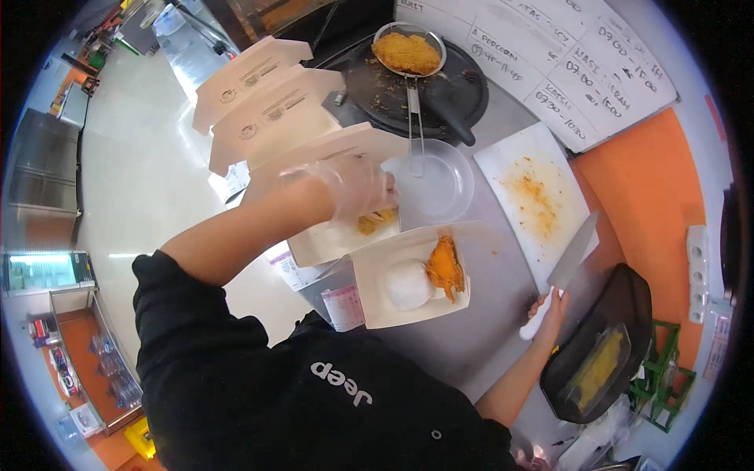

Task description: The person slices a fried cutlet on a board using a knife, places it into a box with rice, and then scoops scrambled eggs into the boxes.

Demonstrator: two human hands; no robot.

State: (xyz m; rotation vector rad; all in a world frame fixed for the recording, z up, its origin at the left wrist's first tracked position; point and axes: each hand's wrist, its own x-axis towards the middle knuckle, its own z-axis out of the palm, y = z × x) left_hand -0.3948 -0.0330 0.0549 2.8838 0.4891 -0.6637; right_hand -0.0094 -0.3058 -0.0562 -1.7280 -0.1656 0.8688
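My left hand point(357, 188), in a clear plastic glove, reaches over an open paper meal box with fingers curled together; what they may hold is hidden. Below the fingers, golden fried strips point(377, 220) lie in that box. In my right hand point(548, 315) is the white handle of a knife point(574, 250), its blade pointing up and away beside the white cutting board point(510, 184), which is scattered with orange crumbs. Nearer to me, another open box point(377, 314) holds a white mound of rice point(409, 284) and an orange fried chicken piece point(445, 268).
A strainer point(414, 94) with a breaded cutlet point(407, 53) rests on a black pan point(369, 94). Next to it sits a clear round bowl point(452, 180). More open boxes point(267, 129) line the left. A black tray point(565, 385) with a plastic container point(601, 369) stands at right.
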